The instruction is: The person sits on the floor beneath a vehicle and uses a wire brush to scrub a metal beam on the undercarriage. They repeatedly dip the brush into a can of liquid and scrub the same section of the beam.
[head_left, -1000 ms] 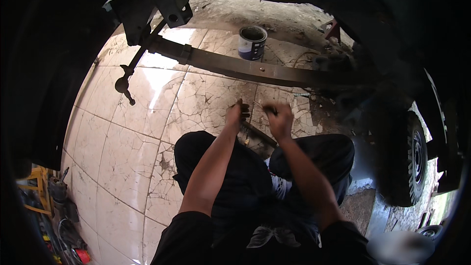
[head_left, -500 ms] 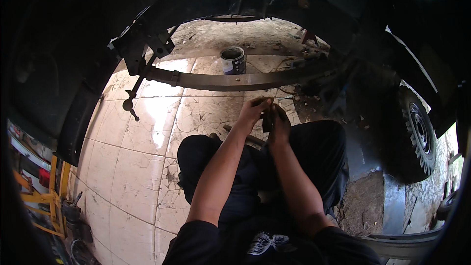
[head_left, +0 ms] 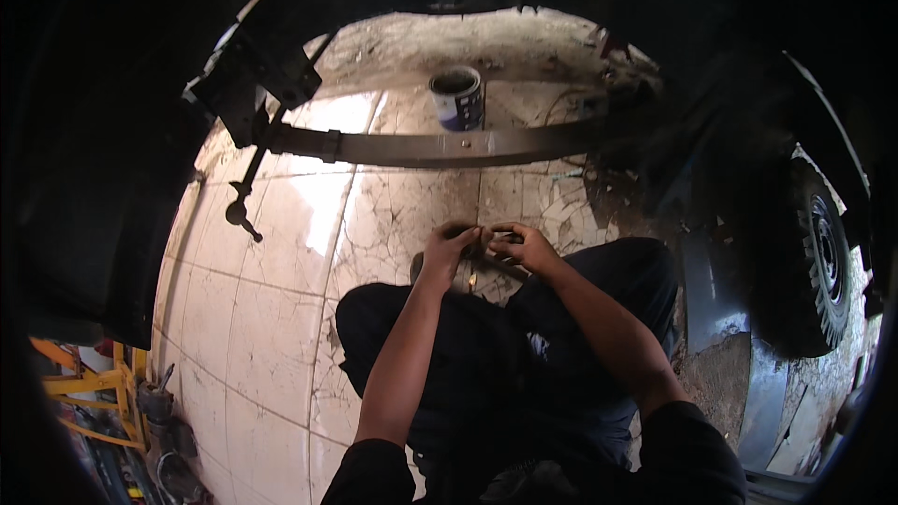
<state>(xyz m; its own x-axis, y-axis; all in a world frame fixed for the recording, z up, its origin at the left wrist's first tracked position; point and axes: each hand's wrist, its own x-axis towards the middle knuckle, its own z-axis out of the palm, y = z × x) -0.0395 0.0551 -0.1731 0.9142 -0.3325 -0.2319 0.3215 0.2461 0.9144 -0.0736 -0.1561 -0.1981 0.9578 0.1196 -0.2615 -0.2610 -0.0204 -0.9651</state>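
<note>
Both my hands meet in front of my bent knees, above the tiled floor. My left hand [head_left: 451, 251] has its thumb and fingers pinched together; whatever is in them is too small and dark to name. Close against its fingertips, my right hand [head_left: 527, 248] comes in from the right with curled fingers, also closed on something I cannot make out. Just beyond the hands, a long curved metal leaf spring [head_left: 412, 150] runs across under the vehicle. Behind it stands a paint can [head_left: 458, 112], open at the top.
A dark rod with a ball-shaped end [head_left: 238, 210] hangs at the left. Dark vehicle bodywork arches overhead. To the right stands a treaded wheel [head_left: 823, 248] near metal sheets [head_left: 716, 290] on the floor. A yellow metal frame [head_left: 103, 383] sits at the lower left.
My hands have lowered slightly, and the right forearm has swung outward. The dark piece seen between them before no longer shows. The view has shifted a little.
</note>
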